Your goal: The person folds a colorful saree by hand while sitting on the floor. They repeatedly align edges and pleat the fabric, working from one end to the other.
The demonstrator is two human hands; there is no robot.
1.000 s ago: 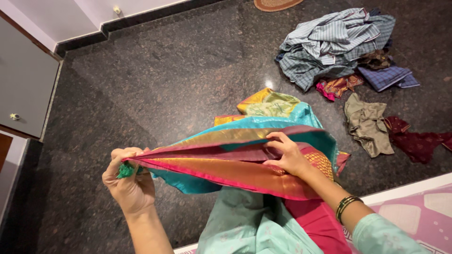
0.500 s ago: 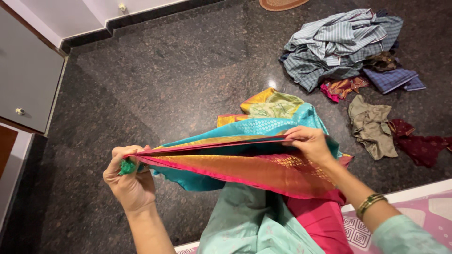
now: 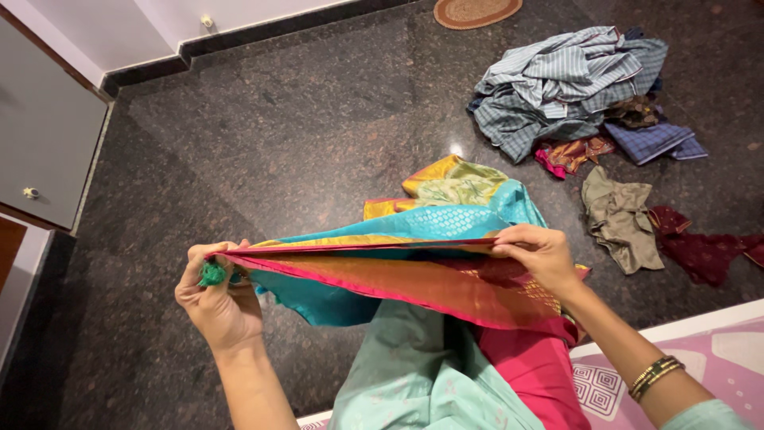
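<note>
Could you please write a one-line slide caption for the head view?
Left hand and right hand hold a teal, orange and pink cloth stretched taut above a dark stone floor.

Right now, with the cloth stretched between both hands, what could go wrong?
The silky folded cloth is held only by pinches at its edge: the left hand at the tasselled corner, the right hand further along. The stacked layers could slip out of line. Its loose end trails on the dark floor and may pick up dirt.

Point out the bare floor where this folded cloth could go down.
Bare dark floor lies between the white wall, the grey cabinet and the held cloth. The right side is crowded: the striped clothes pile, the olive garment, the maroon garment.
</note>
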